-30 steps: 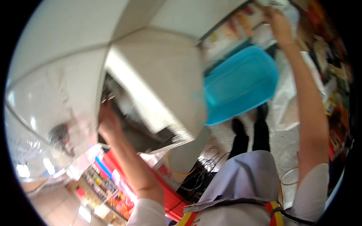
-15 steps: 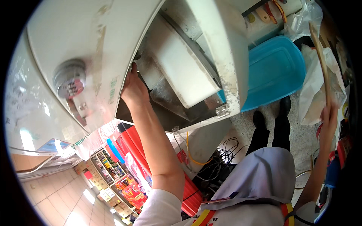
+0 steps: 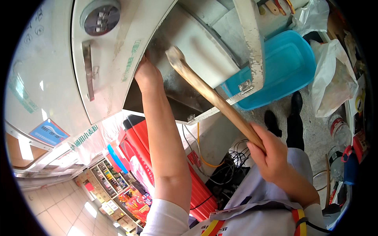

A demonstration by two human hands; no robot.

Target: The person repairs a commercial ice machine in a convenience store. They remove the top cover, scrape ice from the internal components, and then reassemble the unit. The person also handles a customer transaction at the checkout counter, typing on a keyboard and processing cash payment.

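My left hand is at the edge of a large white machine lid, which stands raised on the left. Its fingers curl around that edge and are partly hidden. In my right hand, a long wooden stick slants up to the left, gripped near its lower end. The stick's thicker, knobby tip hangs over the open white machine housing. Inside that opening are a pale, worn panel and dark, dusty metal surfaces.
A blue plastic tub stands beyond the housing. White plastic bag and clear bottles are at the right. Tangled cables lie below the machine, beside red slatted plastic. Handled tools lie at the top.
My right hand has brought the wooden stick from the far right to over the machine opening. My left hand stays at the lid's edge; the view has shifted.
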